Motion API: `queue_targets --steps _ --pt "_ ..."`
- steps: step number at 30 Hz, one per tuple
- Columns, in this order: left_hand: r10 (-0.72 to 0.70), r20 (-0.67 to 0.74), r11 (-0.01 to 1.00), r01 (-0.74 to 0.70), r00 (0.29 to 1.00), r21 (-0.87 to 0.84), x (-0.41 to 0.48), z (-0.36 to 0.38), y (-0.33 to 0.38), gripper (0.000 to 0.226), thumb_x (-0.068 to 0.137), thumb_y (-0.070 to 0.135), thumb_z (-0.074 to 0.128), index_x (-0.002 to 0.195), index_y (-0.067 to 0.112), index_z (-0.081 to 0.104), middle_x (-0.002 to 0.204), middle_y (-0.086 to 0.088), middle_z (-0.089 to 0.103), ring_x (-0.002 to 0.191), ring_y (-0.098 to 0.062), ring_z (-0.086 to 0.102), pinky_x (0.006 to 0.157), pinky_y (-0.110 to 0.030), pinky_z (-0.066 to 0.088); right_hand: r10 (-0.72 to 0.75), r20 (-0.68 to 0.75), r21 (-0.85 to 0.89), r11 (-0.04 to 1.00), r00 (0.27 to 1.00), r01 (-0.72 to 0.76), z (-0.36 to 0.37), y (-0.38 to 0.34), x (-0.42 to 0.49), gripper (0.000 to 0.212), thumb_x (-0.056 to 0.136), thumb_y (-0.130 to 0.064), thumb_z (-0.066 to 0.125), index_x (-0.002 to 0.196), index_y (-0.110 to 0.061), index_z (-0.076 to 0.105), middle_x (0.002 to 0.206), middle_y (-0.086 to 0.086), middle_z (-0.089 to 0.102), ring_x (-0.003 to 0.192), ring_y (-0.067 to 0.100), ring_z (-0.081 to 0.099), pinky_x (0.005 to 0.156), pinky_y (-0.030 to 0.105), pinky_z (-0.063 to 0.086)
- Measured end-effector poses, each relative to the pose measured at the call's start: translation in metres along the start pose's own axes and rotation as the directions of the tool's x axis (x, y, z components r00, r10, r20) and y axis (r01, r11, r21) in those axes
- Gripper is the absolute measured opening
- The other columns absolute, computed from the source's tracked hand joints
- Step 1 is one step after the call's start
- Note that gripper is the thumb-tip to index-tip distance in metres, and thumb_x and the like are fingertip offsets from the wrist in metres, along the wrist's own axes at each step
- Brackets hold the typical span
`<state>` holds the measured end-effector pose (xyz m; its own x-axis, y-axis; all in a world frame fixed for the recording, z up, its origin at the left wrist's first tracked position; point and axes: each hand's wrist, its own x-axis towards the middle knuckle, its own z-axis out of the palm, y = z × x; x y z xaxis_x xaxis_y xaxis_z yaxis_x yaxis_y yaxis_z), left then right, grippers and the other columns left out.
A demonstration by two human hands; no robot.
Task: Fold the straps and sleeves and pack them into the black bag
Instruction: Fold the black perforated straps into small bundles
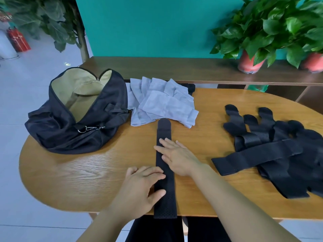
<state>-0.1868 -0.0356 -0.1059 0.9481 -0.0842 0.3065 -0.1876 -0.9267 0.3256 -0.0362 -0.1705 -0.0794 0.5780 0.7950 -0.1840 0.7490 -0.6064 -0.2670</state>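
One black perforated strap (164,131) lies flat and lengthwise on the wooden table (83,168), its near end hanging over the front edge. My right hand (176,155) presses flat on the strap's middle with straight fingers. My left hand (142,186) rests flat on the strap nearer to me, thumb and fingertips touching it. The black bag (57,130) sits at the left, unzipped, showing a tan lining. A heap of grey sleeves (162,102) lies beside the bag. More black straps (272,151) are piled at the right.
A dark wooden shelf (174,70) runs behind the table, carrying two potted plants (265,32) in red pots at the right. A teal wall stands behind. A red fire extinguisher (18,41) is on the floor at far left.
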Motion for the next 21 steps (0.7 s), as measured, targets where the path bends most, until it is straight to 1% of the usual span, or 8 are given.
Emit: queue_targets --steps 6,9,12,14,16,17,19,21 --pt "-0.022 0.035 1.000 0.022 0.999 0.004 0.001 -0.003 0.002 0.045 0.086 0.059 0.046 0.120 0.037 0.063 0.127 0.027 0.055 0.119 0.012 0.037 0.094 -0.023 0.018 0.006 0.013 0.001 1.000 1.000 -0.006 -0.005 -0.004 0.004 0.049 0.107 -0.024 0.027 0.154 -0.031 0.017 0.163 -0.007 0.001 0.148 0.008 -0.005 0.121 0.033 -0.002" --pt "-0.104 -0.006 0.984 0.102 0.995 -0.144 0.001 -0.008 0.004 0.050 0.087 0.060 0.040 0.127 0.039 0.059 0.122 0.035 0.051 0.114 0.021 0.036 0.099 -0.022 0.015 0.008 -0.025 0.078 0.997 1.000 -0.006 -0.012 -0.008 0.001 0.048 0.107 -0.023 0.027 0.154 -0.028 0.018 0.162 -0.005 0.009 0.148 0.008 0.001 0.121 0.031 0.000" --pt "-0.203 -0.102 0.951 0.171 0.974 -0.257 -0.001 -0.019 0.003 0.043 0.089 0.056 0.039 0.124 0.041 0.060 0.117 0.035 0.056 0.114 0.017 0.043 0.100 -0.021 0.014 0.026 -0.181 0.233 0.972 0.983 0.017 -0.025 -0.012 -0.012 0.046 0.106 -0.019 0.033 0.151 -0.026 0.031 0.157 -0.003 0.030 0.146 0.010 0.019 0.118 0.027 0.012" --pt "-0.204 -0.108 0.953 0.172 0.973 -0.249 -0.007 -0.028 0.004 0.039 0.089 0.050 0.038 0.121 0.045 0.058 0.117 0.034 0.059 0.115 0.012 0.047 0.100 -0.023 0.015 0.061 -0.271 0.325 0.945 0.961 0.032 -0.030 -0.011 -0.028 0.042 0.103 -0.014 0.039 0.144 -0.024 0.044 0.143 -0.001 0.050 0.135 0.015 0.039 0.113 0.027 0.025" --pt "-0.201 -0.072 0.946 0.174 0.977 -0.275 -0.016 -0.035 0.008 0.045 0.080 0.039 0.038 0.122 0.047 0.054 0.112 0.039 0.056 0.109 0.012 0.048 0.101 -0.025 0.016 0.084 -0.329 0.401 0.914 0.941 0.059 -0.028 -0.010 -0.051 0.040 0.100 -0.010 0.045 0.137 -0.024 0.054 0.130 -0.003 0.061 0.123 0.013 0.051 0.108 0.029 0.035" --pt "-0.190 -0.042 0.943 0.170 0.981 -0.285 -0.022 -0.037 0.011 0.053 0.074 0.034 0.039 0.123 0.046 0.054 0.113 0.039 0.055 0.107 0.011 0.049 0.102 -0.027 0.016 0.087 -0.338 0.421 0.905 0.937 0.068 -0.025 -0.010 -0.065 0.040 0.099 -0.009 0.047 0.135 -0.026 0.056 0.126 -0.006 0.063 0.120 0.009 0.052 0.106 0.029 0.037" --pt "-0.137 0.029 0.954 0.140 0.990 -0.266 -0.033 -0.037 0.016 0.068 0.064 0.032 0.043 0.130 0.041 0.052 0.127 0.032 0.053 0.117 0.007 0.047 0.104 -0.032 0.017 0.075 -0.331 0.427 0.901 0.941 0.079 -0.015 -0.012 -0.092 0.043 0.096 -0.011 0.054 0.134 -0.032 0.056 0.127 -0.015 0.060 0.122 0.001 0.048 0.109 0.027 0.035" --pt "-0.084 0.108 0.969 0.107 0.991 -0.221 -0.041 -0.034 0.021 0.077 0.064 0.034 0.051 0.140 0.040 0.041 0.141 0.027 0.044 0.131 0.008 0.036 0.110 -0.031 0.013 0.038 -0.275 0.451 0.888 0.961 0.094 -0.004 -0.020 -0.117 0.053 0.092 -0.013 0.058 0.137 -0.039 0.049 0.137 -0.026 0.047 0.132 -0.011 0.033 0.115 0.019 0.021"
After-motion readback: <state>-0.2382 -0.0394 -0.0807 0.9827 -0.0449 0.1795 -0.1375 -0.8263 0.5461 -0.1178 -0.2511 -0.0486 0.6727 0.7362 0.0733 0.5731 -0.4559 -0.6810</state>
